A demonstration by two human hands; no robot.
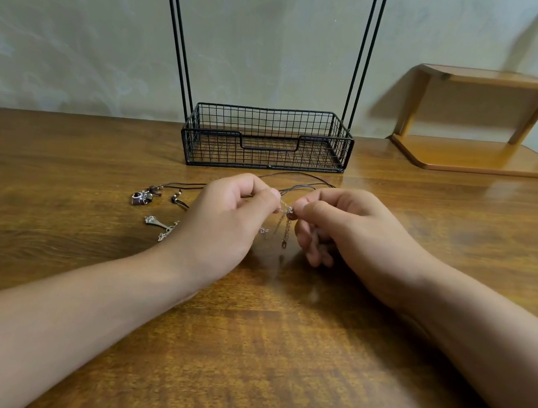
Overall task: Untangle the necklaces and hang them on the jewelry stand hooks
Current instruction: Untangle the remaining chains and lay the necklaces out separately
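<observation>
Silver chain point(284, 221) hangs in a small snarl between my 2 hands, just in front of the jewelry stand point(265, 139) on the counter point(276, 357). My left hand point(225, 218) and right hand point(346, 227) each pinch it, close together. Brown cord necklaces point(296, 187) run behind my fingers toward the stand, their pendants point(142, 197) lying left of it. If I pull apart too hard, I judge the knot tightens or a link snaps; the cords could also drag along.

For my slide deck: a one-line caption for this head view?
Both hands pinch a tangled silver chain above the table, before the wire stand.
</observation>
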